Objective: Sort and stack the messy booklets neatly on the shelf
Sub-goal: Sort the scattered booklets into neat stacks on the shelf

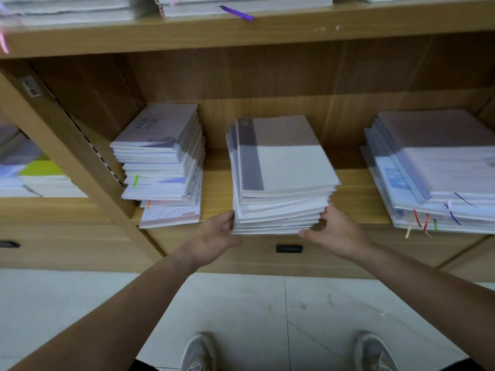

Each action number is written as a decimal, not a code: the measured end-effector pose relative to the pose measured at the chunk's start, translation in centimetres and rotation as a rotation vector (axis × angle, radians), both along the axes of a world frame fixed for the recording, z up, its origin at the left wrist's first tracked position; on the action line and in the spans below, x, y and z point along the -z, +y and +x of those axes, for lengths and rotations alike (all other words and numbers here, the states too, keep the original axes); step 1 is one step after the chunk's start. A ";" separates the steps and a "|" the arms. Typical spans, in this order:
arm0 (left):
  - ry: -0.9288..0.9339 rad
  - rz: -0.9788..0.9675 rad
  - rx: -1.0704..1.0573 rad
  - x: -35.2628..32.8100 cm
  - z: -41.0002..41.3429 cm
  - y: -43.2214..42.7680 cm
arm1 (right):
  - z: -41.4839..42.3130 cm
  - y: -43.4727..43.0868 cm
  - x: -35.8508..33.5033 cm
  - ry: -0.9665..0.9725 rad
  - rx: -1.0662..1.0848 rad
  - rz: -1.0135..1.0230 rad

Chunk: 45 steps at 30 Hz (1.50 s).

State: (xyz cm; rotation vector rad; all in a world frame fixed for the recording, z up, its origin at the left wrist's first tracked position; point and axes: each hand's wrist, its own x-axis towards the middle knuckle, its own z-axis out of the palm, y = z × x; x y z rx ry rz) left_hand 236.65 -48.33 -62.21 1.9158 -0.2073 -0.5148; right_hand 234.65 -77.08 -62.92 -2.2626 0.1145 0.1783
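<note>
A tall stack of white booklets (281, 183) with a grey-banded top cover stands in the middle of the wooden shelf (353, 188), its lower booklets slightly fanned out. My left hand (217, 236) presses flat against the stack's lower left corner. My right hand (334, 231) holds the lower right corner, with the thumb at the front edge and the fingers along the side. A second, uneven stack (163, 162) with lilac covers sits to the left. A third stack (436, 167) with coloured ribbon markers lies at the right.
The shelf above (241, 33) carries more booklets and a purple ribbon. Beyond the left divider (61, 145) lie more booklets, one yellow-green. A drawer handle (289, 248) sits below the shelf. My shoes stand on the tiled floor.
</note>
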 end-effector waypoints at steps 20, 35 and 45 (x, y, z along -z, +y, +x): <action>-0.466 0.228 -0.190 -2.9 2.1 -3.1 | 0.9 0.8 -4.1 -0.279 0.037 0.003; -0.255 0.390 -0.172 -1.4 1.7 -1.7 | 0.4 -2.1 -3.0 -0.076 -0.053 0.054; -0.603 0.317 -0.377 -7.4 -2.0 -3.4 | -1.9 -7.0 -5.2 -0.171 0.037 -0.103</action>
